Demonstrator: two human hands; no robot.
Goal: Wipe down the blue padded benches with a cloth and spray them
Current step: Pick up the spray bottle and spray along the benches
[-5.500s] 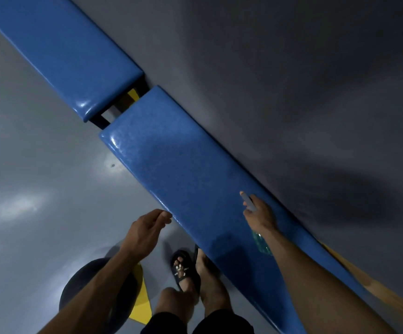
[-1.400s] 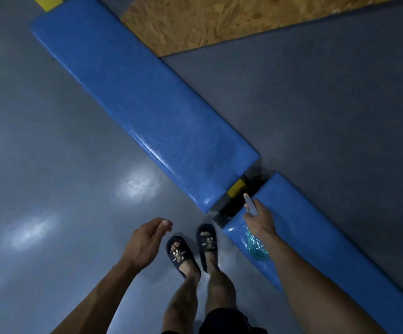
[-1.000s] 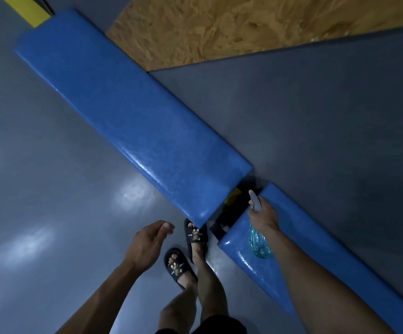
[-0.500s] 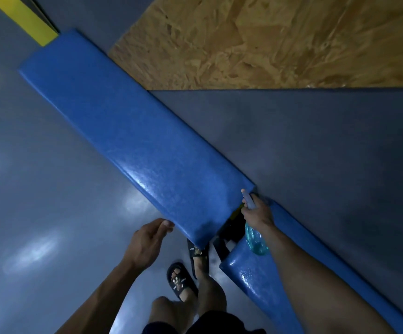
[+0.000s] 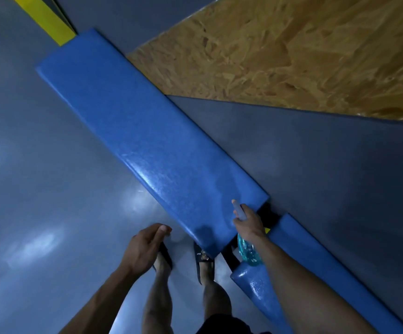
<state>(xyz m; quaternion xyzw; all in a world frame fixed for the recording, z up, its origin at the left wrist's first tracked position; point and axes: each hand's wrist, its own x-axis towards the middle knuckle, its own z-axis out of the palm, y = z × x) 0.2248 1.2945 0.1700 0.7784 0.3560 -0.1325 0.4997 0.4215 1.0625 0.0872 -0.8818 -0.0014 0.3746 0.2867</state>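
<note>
Glossy vinyl-like bench [image 5: 161,150]; rough chipboard [image 5: 292,51].

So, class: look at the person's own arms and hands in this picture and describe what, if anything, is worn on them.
Both forearms are bare up to the bottom edge of the picture, with no sleeve showing. The left hand and the right hand wear no gloves. No watch, bracelet or ring can be seen on the wrists or fingers, though the dim light could hide something small.

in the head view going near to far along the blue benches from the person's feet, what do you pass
near bench → spray bottle in the right hand, over the gap → far bench → yellow strip
</note>
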